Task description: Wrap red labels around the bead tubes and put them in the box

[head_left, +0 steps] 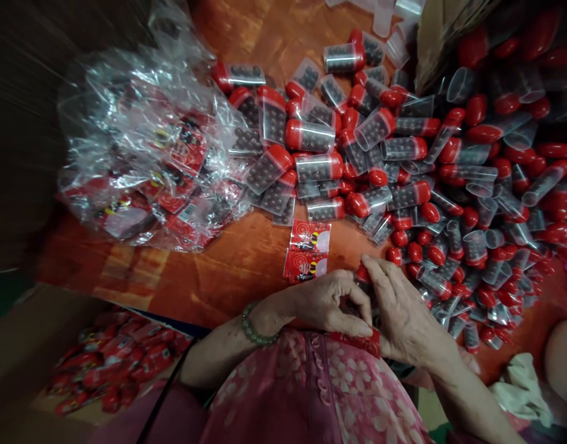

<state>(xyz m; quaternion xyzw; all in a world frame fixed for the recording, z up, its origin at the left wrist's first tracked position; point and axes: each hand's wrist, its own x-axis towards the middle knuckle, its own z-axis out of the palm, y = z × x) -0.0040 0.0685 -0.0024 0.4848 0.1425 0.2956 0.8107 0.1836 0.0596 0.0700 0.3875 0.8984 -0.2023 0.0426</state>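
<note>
My left hand [334,302], with a green bead bracelet [258,327] at its wrist, is closed, thumb and fingers pinching a red printed wrapper [355,343] close to my body. Beside it my right hand [403,311] is closed around a red-capped clear tube [363,276], mostly hidden by the fingers. Two flat red printed wrappers, an upper one [311,235] and a lower one [305,264], lie on the table just beyond my left hand. Past both hands spreads a large pile of red-capped clear tubes [311,135], many with dark balls inside.
On the left of the orange table [172,277] sits a clear plastic bag [144,142] of red printed wrappers. Below the table edge, a box holds finished-looking red wrapped pieces [121,357]. Cardboard [443,37] stands at the back; a pale cloth [521,388] lies at right.
</note>
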